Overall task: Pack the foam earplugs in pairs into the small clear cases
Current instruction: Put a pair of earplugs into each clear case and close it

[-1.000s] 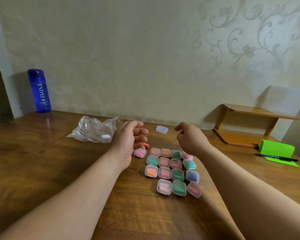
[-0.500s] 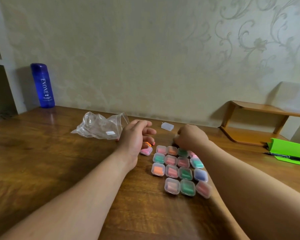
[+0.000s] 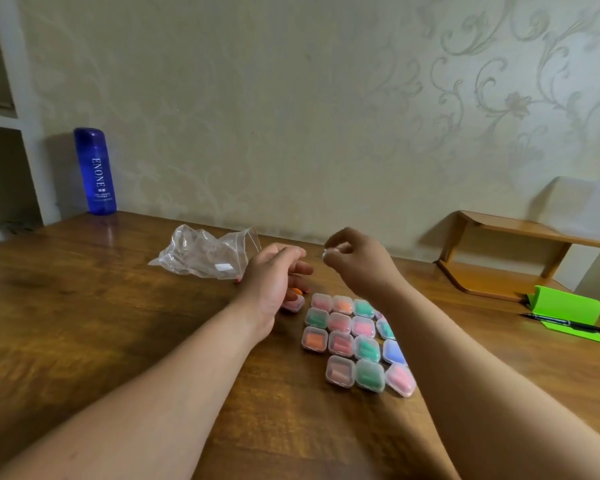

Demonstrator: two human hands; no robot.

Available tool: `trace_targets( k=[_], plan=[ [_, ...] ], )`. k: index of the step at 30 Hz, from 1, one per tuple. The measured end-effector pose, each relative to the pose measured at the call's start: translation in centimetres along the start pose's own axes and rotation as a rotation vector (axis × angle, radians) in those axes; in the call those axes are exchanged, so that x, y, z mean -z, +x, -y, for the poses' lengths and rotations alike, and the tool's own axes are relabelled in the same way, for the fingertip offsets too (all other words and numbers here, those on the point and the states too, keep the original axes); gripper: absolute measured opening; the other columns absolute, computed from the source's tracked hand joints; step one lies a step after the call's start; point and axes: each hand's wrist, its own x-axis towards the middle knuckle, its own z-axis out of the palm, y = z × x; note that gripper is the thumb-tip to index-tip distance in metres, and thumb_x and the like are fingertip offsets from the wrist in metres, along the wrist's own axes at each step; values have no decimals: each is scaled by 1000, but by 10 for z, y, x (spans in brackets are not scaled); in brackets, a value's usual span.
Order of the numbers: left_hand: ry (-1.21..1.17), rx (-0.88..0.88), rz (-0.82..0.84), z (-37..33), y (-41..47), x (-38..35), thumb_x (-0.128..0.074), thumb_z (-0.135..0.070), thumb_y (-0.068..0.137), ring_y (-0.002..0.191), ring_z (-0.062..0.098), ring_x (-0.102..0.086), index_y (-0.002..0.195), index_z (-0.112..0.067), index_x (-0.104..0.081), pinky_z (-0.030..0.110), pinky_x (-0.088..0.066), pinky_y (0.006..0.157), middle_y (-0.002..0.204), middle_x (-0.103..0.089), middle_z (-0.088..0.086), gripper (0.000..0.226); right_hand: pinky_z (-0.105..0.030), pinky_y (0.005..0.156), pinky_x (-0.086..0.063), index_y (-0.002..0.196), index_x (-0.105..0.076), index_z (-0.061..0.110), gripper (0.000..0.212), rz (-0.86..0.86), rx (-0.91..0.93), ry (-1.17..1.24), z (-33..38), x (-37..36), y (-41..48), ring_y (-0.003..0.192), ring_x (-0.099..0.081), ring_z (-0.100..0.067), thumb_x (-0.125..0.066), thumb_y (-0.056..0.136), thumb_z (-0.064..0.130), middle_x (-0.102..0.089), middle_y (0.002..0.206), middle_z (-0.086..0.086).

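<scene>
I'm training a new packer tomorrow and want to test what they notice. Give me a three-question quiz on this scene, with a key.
1. True or false: the blue bottle lies on its side.
2. How many filled cases are in the row nearest the camera? A) one B) three C) six
3. What does the right hand pinch?
Key: 1 false, it stands upright. 2 B. 3 a small clear case.
</scene>
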Motion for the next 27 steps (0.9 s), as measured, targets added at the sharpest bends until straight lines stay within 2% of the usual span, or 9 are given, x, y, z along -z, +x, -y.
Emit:
trace_targets(
  k=[2, 5, 9, 12, 14, 18, 21, 24, 27],
  plan=[
    [17, 20, 5, -4, -4, 2, -54, -33, 108, 95, 29, -73, 116, -17, -70, 37, -57, 71, 105, -77, 9, 23, -22, 60, -49, 114, -69, 28, 14, -33, 71, 157, 15, 1, -26, 79, -68, -12, -68, 100, 26, -74, 95, 4],
    [14, 81, 48, -11, -12, 9, -56, -34, 108, 93, 31, -72, 114, -14, -71, 41, -58, 74, 101, -77, 11, 26, -12, 71, -49, 121, -67, 31, 21, -69, 137, 236, 25, -3, -57, 95, -67, -1, -69, 101, 32, -70, 105, 14],
    [-37, 98, 186, -14, -34, 28, -53, -30, 111, 81, 29, -72, 111, -9, -68, 33, -56, 64, 89, -73, 13, 26, -20, 91, -53, 125, -69, 29, 30, -24, 210, 261, 25, -17, -81, 110, -64, 3, -76, 96, 32, -71, 114, 18],
    [-125, 114, 257, -10, -46, 36, -55, -28, 110, 77, 24, -73, 120, -8, -68, 34, -59, 68, 94, -70, 14, 26, -6, 83, -46, 121, -69, 30, 25, 2, 276, 236, 26, -25, -90, 109, -63, 9, -75, 98, 27, -71, 114, 20],
    [-178, 99, 274, -8, -48, 37, -58, -24, 108, 82, 24, -73, 120, -7, -68, 36, -61, 72, 100, -70, 16, 23, -5, 82, -46, 124, -68, 29, 26, -6, 311, 229, 26, -27, -93, 109, -64, 8, -74, 99, 27, -72, 115, 19],
    [-196, 61, 291, -6, -49, 38, -62, -19, 107, 97, 30, -74, 131, -4, -66, 43, -62, 89, 114, -74, 20, 29, -12, 91, -52, 137, -61, 31, 38, 13, 297, 286, 22, -22, -94, 116, -63, 6, -71, 101, 32, -69, 123, 19],
    [-190, 31, 271, -6, -47, 39, -65, -16, 104, 101, 33, -75, 133, -10, -66, 45, -61, 95, 113, -76, 20, 30, -21, 91, -56, 133, -66, 30, 33, 17, 231, 336, 19, -18, -91, 113, -66, 3, -65, 101, 23, -71, 120, 16],
    [-173, -1, 266, -4, -46, 38, -66, -11, 103, 105, 34, -73, 134, -7, -65, 42, -64, 94, 109, -72, 23, 32, -28, 90, -59, 124, -72, 31, 21, 17, 179, 397, 17, -17, -88, 108, -71, -2, -66, 104, 27, -77, 113, 11],
    [-169, -11, 311, -5, -47, 37, -66, -7, 102, 113, 35, -73, 137, -6, -64, 37, -64, 91, 123, -72, 30, 34, -31, 87, -61, 118, -74, 31, 17, 15, 164, 421, 16, -19, -86, 101, -75, -6, -72, 101, 30, -79, 108, 9]
  ],
)
